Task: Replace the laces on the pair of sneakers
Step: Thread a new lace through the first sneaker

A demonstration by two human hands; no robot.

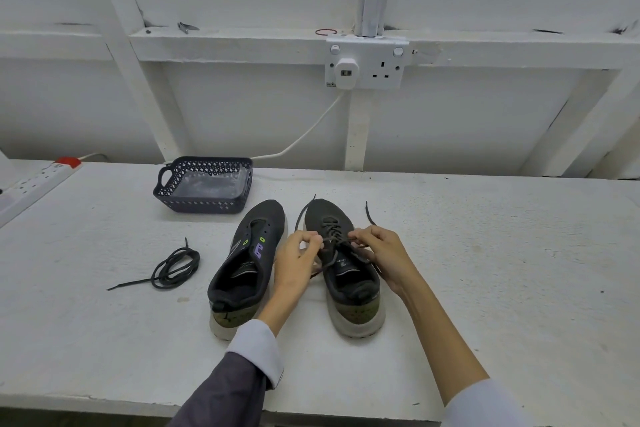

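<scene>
Two dark sneakers with pale soles stand side by side on the white table, toes pointing away from me. The left sneaker [244, 263] has no lace in its eyelets. The right sneaker [346, 274] carries a dark lace [330, 227] threaded through its lower eyelets, with loose ends trailing past the toe on both sides. My left hand [298, 260] pinches the lace at the left side of the tongue. My right hand [379, 255] pinches it at the right side. A second dark lace [173, 267] lies coiled on the table, left of the shoes.
A dark perforated plastic basket [204, 206] with a clear bag inside stands behind the left sneaker. A white power strip [31, 184] lies at the far left edge. A wall socket [367, 64] with a plugged-in cable is on the wall behind the table.
</scene>
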